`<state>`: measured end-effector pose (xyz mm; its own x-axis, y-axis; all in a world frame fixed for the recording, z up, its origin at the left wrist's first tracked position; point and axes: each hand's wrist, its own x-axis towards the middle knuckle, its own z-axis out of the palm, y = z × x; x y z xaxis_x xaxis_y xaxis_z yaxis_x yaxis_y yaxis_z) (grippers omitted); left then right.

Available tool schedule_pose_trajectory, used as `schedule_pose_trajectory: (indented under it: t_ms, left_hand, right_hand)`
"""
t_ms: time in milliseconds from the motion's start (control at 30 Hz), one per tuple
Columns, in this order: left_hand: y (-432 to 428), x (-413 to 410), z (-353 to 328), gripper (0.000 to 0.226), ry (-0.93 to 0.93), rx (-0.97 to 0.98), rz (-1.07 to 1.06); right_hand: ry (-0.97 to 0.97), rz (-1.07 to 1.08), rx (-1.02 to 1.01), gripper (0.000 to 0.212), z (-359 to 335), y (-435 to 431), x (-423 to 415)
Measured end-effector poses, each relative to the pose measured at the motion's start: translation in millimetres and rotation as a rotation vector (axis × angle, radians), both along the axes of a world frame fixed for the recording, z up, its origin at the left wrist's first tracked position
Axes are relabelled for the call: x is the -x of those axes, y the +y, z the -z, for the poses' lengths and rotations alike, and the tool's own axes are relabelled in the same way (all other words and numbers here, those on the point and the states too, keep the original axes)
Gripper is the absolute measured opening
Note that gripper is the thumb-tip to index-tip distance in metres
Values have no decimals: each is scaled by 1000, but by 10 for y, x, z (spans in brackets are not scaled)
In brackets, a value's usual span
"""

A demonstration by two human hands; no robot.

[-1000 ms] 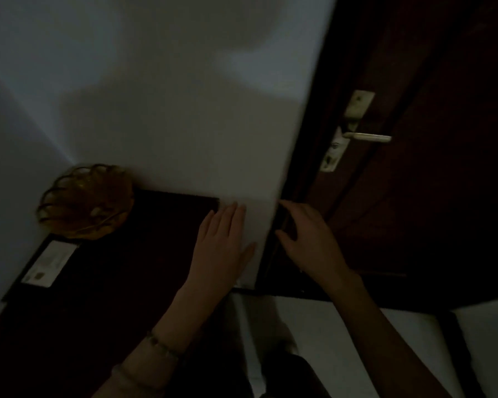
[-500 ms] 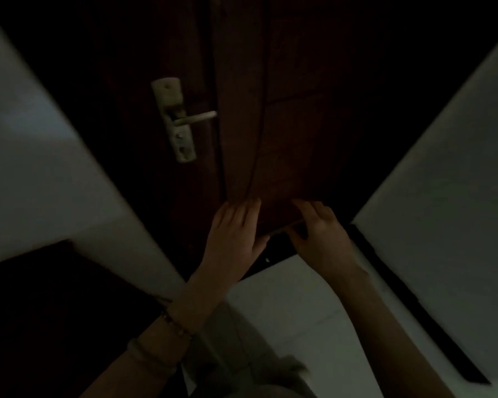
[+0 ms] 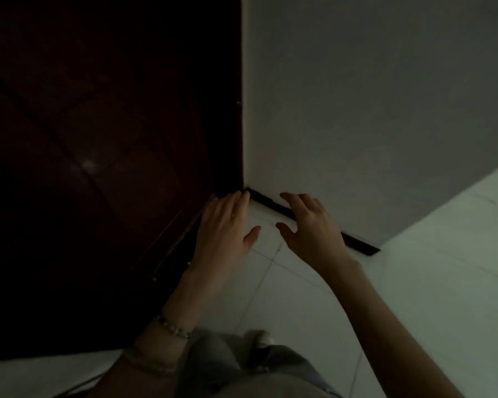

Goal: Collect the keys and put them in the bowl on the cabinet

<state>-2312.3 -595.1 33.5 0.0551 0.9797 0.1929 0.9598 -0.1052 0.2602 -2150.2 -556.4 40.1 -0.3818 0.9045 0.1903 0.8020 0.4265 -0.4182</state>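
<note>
The room is dim. My left hand (image 3: 224, 228) is held out in front of me with its fingers spread and nothing in it, over the foot of a dark wooden door (image 3: 98, 168). My right hand (image 3: 308, 225) hovers beside it, fingers loosely curled and apart, also holding nothing. No keys, bowl or cabinet are in view.
A white wall (image 3: 371, 110) meets the door at the corner, with a dark skirting strip (image 3: 354, 239) along its base. Pale floor tiles (image 3: 443, 254) spread to the right and below. My legs and one shoe (image 3: 262, 338) show at the bottom.
The view has swung to the right: the cabinet with the amber bowl, then the door handle, have gone out of view. Both hands stay outstretched and hold nothing.
</note>
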Motion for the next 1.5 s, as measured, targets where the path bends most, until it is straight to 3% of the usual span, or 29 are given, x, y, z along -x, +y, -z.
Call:
schedule_pose_trajectory:
  t_ms: [433, 833, 1200, 1500]
  left_hand:
    - [1020, -1418, 87, 64, 57, 97, 561]
    - [1755, -2604, 162, 64, 104, 68, 1150]
    - [1480, -3488, 238, 64, 129, 42, 1627]
    - [888, -4617, 244, 66, 105, -8, 1837]
  right_hand:
    - [32, 571, 54, 58, 155, 82, -1339]
    - [73, 1162, 32, 56, 213, 102, -1938]
    - [101, 1664, 49, 56, 238, -528, -2155]
    - [103, 1910, -4, 55, 205, -1165, -2898]
